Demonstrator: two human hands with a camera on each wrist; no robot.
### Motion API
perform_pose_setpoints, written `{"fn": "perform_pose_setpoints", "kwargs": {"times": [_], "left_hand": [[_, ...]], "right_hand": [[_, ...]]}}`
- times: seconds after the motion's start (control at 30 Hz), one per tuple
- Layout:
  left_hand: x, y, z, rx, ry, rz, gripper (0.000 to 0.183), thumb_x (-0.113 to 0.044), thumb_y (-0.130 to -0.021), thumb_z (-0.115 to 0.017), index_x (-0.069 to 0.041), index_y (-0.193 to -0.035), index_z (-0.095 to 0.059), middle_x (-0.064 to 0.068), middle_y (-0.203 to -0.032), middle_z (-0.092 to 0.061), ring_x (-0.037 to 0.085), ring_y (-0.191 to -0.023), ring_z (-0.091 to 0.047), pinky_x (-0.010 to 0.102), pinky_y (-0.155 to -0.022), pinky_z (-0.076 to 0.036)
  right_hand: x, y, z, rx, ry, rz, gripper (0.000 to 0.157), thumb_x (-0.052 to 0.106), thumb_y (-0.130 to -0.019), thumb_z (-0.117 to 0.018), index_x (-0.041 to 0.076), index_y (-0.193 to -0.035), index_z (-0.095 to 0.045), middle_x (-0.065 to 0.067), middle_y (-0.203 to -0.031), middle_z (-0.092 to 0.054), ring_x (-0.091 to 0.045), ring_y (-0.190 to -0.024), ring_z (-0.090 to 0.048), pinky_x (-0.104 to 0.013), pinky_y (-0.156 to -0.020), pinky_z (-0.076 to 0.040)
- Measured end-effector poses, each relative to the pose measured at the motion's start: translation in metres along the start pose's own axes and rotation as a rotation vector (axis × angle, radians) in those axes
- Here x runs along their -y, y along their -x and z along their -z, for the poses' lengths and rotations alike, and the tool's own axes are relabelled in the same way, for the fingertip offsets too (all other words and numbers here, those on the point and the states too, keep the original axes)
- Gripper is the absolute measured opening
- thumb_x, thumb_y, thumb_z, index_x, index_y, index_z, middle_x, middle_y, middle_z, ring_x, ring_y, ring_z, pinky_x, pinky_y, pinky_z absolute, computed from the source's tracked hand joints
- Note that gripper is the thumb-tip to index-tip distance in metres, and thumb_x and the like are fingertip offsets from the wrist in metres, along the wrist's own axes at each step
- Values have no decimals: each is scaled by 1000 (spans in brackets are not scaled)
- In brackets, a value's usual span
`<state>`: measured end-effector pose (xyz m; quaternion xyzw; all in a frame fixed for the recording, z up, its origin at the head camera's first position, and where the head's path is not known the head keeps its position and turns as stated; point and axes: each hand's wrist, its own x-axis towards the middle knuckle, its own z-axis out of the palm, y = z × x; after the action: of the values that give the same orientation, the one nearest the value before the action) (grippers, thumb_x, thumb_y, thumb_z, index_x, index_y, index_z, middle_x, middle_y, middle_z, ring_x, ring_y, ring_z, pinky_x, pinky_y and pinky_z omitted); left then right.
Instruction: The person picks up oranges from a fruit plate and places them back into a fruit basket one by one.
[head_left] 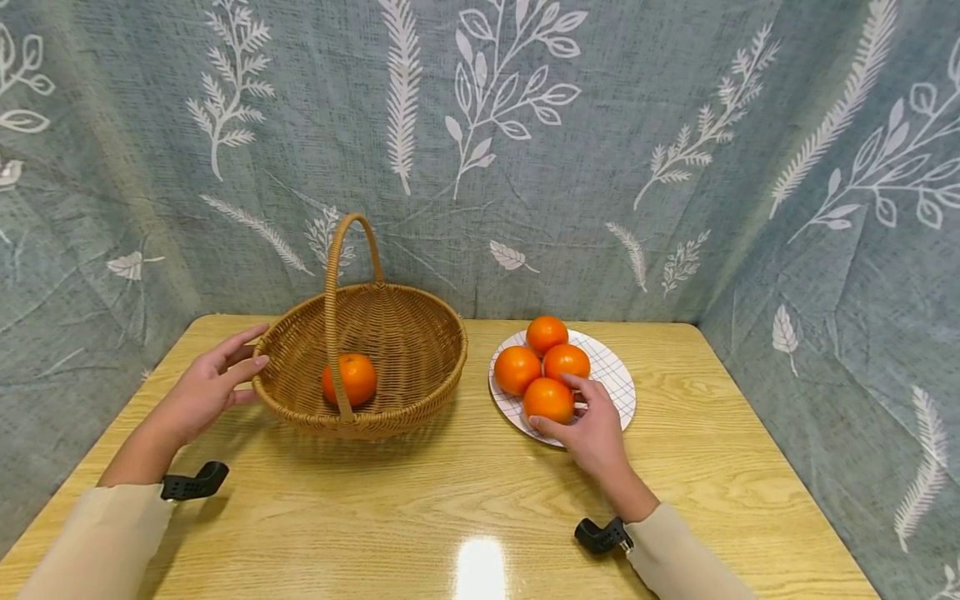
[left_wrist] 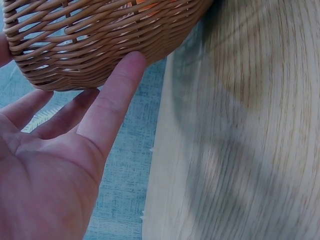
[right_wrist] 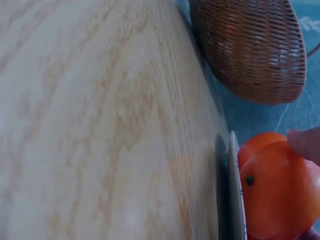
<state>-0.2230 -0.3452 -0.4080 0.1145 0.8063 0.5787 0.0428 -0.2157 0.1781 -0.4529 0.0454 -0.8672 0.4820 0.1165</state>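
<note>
Front orange (head_left: 548,401): at the near side of the white grid-lined plate (head_left: 617,379), right of the basket; can't tell if it's lifted at all. Right hand (head_left: 595,425) grips it, thumb on near side, fingers round the far right. Green stem spot shows in right wrist view. Three more oranges sit close behind it on the plate: left orange (head_left: 517,370), right orange (head_left: 567,360), back orange (head_left: 547,334).

Wicker basket (head_left: 420,350) stands left of the plate, apart from it, tall arched handle (head_left: 331,300) up. One basket orange (head_left: 356,377) inside, partly behind the handle. Left hand (head_left: 206,383) touches the basket's left side, fingers spread and fairly straight, thumb at the rim. Hands well apart from each other.

All on a light wood-grain counter (head_left: 420,500), bright glare patch at near edge of view. Beige sleeves (head_left: 97,542), black wrist mounts (head_left: 197,482). Behind and at sides: grey-blue cloth (head_left: 330,167), white leaf prints.
</note>
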Motion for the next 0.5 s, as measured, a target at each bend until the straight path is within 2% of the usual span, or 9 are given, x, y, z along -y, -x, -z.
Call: {"fn": "perform_pose_setpoints", "kwargs": {"times": [0.17, 0.4, 0.5], "left_hand": [[-2, 0, 0, 3, -9, 12, 64, -27, -113, -42, -15, -167, -11, 35, -156, -18, -15, -110, -54, 21, -83, -59], [-2, 0, -1, -6, -8, 8, 63, -26, -112, -42, -14, -167, -12, 29, -153, -23, -13, -110, -56, 21, -83, -60], [-2, 1, -1, -4, -8, 7, 64, -28, -112, -42, -14, -167, -12, 31, -153, -22, -13, -110, -56, 22, -83, -60]], "right_hand": [[-1, -1, 0, 0, 16, -5, 74, 24, -70, -97, 8, -134, -64, -12, -125, -58, -27, -110, -58, -39, -91, -54], [-1, -1, -1, -11, 35, 10, 71, 24, -69, -97, 8, -131, -66, -12, -123, -59, -29, -108, -61, -41, -93, -55], [-1, -1, 0, -14, 19, 11, 69, 23, -69, -97, 8, -129, -67, -12, -121, -59, -29, -107, -62, -40, -91, -57]]}}
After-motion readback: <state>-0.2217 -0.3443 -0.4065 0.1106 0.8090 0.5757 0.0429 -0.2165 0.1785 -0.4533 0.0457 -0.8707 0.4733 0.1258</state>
